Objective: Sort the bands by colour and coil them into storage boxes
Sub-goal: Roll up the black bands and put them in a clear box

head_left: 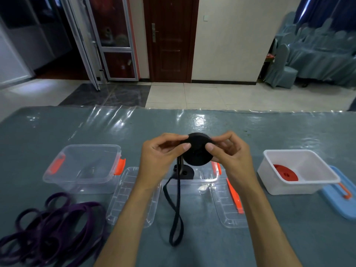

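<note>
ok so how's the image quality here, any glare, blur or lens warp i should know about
Head view: strong glare on the clear plastic sheet over the table; wide-angle warp bends the door frames and the table's far edge; the left hand and right hand are slightly soft around the black coil; the purple bands sit dim at the lower left.

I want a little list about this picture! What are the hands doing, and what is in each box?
left hand: pinches the black coil
right hand: pinches the same coil
loose tail: hangs from the coil down to the table
left clear box: no band seen inside
middle clear box: a black coil already inside, partly hidden by the hands
white box: holds a red coil
purple bands: loose pile on the table, not coiled yet
</note>
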Tool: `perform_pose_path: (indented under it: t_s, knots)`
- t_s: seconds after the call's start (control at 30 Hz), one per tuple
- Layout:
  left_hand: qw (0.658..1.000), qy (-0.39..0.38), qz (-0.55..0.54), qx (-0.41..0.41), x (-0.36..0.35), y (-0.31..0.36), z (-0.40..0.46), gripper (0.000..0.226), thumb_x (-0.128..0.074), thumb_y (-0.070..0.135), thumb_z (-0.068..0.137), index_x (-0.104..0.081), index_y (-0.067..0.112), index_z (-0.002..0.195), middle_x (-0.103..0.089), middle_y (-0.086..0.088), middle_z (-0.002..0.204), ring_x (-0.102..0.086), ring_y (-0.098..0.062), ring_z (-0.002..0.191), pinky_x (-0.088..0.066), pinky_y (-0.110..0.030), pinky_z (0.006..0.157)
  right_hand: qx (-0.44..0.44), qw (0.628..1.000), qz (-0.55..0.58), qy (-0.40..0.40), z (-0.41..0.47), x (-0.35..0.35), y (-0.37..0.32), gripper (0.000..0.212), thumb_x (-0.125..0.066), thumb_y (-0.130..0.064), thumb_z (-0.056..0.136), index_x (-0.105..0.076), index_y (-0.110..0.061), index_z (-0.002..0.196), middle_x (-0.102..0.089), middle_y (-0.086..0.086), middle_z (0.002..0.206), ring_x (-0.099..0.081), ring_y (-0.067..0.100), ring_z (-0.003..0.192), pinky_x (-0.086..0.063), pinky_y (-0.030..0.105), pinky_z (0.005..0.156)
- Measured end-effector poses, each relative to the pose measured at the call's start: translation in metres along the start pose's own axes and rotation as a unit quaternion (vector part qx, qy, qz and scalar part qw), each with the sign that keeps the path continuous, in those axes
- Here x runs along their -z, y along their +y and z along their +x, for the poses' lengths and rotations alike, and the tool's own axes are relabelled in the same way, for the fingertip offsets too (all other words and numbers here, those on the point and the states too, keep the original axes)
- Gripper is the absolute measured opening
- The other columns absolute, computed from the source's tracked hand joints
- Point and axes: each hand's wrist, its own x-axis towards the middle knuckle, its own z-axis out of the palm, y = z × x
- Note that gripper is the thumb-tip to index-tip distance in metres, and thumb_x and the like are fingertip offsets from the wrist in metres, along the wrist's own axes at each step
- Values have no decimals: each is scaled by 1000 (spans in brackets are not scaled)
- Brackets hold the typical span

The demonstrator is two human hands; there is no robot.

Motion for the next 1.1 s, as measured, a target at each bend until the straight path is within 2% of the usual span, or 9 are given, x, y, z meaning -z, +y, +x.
perform_pose_path:
  t_s: [0.2,0.3,0.4,0.57,0.67,0.73,0.8,0.93,1.1]
  knots:
    - [1000,-12,-14,21,-6,1,0,25,-85,12,87,-82,16,111,-80,-6,111,-77,-23,107,-59,-24,92,29,999,9,18,1,2,-3,32,-86,-21,86,-72,-22,115,-81,12,100,-79,30,95,-63,31,78]
    - [999,-26,-18,28,-9,2,1,29,-85,8,86,-82,19,113,-80,-5,111,-77,-21,107,-59,-24,92,13,999,13,33,-1,4,2,16,-83,-21,88,-72,-21,99,-80,8,104,-78,25,99,-63,31,76]
    - [1000,16,-12,18,-14,2,-1,26,-91,13,79,-84,26,101,-82,-5,101,-80,-23,97,-61,-25,87,-13,1000,14,1,-2,7,1,21,-82,-15,89,-61,-19,86,-78,0,88,-78,19,86,-61,30,70]
    - [999,-26,-4,25,-13,-2,-6,32,-85,5,85,-82,18,113,-80,-5,110,-77,-20,105,-59,-24,92,37,998,3,41,-1,10,-9,24,-83,-19,88,-75,-25,109,-81,8,95,-79,21,89,-61,24,71]
    - [999,-36,0,14,-10,0,-6,37,-86,4,84,-81,23,116,-80,-3,111,-77,-20,106,-59,-25,93,33,999,-9,32,-2,9,-7,10,-80,-22,88,-73,-22,95,-80,6,100,-78,21,96,-61,26,76]
    - [1000,0,10,5,-11,0,-7,33,-90,8,81,-82,27,107,-81,-2,106,-78,-20,101,-60,-24,90,20,1000,-17,8,-2,10,-6,18,-83,-19,87,-64,-17,88,-79,6,93,-78,23,91,-61,29,75]
    - [1000,20,4,9,-14,-3,-9,28,-90,9,81,-83,25,102,-82,-3,103,-79,-21,99,-60,-23,88,15,1000,-11,-1,-2,11,-7,21,-84,-17,84,-64,-16,91,-78,3,84,-77,22,82,-61,29,71]
    - [999,-17,-16,27,-11,-3,-8,32,-83,2,86,-82,17,114,-80,-5,113,-77,-21,108,-59,-24,94,40,998,-2,46,-3,9,-9,20,-87,-23,82,-75,-21,98,-80,10,96,-78,26,93,-61,28,77]
    - [1000,27,7,4,-9,0,-6,23,-89,9,82,-83,18,102,-82,-5,104,-79,-23,101,-61,-26,90,6,1000,-9,-20,-4,10,-3,20,-84,-14,87,-67,-16,97,-78,4,84,-78,25,83,-63,33,72]
